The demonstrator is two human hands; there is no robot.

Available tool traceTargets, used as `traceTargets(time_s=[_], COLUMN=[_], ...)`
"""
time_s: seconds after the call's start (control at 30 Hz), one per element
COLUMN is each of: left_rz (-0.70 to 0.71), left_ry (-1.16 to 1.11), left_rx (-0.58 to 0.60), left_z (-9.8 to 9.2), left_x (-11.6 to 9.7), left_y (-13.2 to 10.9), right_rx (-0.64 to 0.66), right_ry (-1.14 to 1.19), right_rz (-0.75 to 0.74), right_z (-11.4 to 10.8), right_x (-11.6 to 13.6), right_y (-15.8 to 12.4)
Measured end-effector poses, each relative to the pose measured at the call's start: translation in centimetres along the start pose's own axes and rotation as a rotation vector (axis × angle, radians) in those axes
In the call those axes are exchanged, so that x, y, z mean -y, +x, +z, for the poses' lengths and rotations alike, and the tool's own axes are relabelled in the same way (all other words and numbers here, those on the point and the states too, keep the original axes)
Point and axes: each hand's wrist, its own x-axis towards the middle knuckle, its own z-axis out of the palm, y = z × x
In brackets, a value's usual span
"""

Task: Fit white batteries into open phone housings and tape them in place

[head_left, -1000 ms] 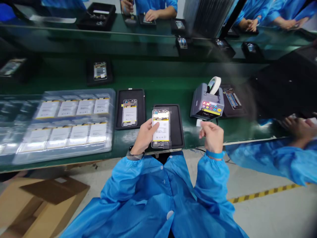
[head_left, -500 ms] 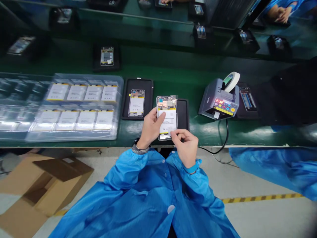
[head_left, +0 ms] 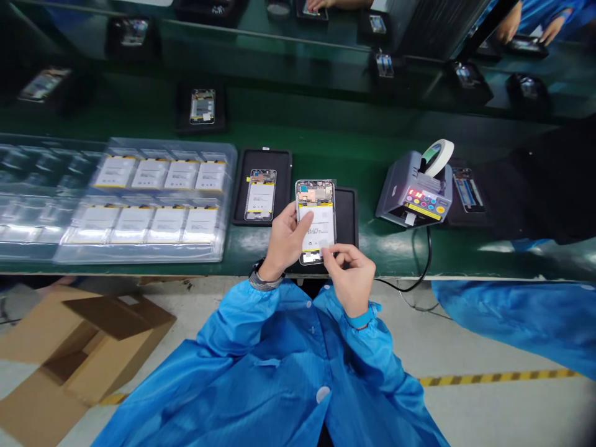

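An opened phone, its circuit board and white battery exposed, is held tilted up above the bench's front edge. My left hand grips it by the left side, thumb lying over the battery. At the phone's lower right corner, my right hand has thumb and forefinger pinched on a small pale piece that looks like tape; the fingertips hide most of it. Partly behind the phone lies a black tray. Left of it, a second black tray carries another opened phone.
Clear plastic trays with several white batteries lie at left. A grey tape dispenser with a roll of tape stands at right, its cable hanging over the edge. An open carton sits on the floor. Co-workers' hands show far right.
The view has shifted slightly, so bench items sit a little further right. Both hands keep their hold at the phone. The co-worker's hands at far right have moved apart.
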Motion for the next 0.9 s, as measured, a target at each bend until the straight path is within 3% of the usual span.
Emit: traceTargets(time_s=[0.4, 0.9], left_rz=[-0.012, 0.01], left_ry=[-0.001, 0.011], left_rx=[-0.021, -0.04], left_z=[0.11, 0.21], left_x=[-0.16, -0.48], left_y=[0.07, 0.14], right_rx=[0.083, 0.018], right_ry=[0.057, 0.023], right_rz=[0.069, 0.025], right_z=[-1.03, -0.52], right_x=[0.44, 0.44], right_y=[0.4, 0.06])
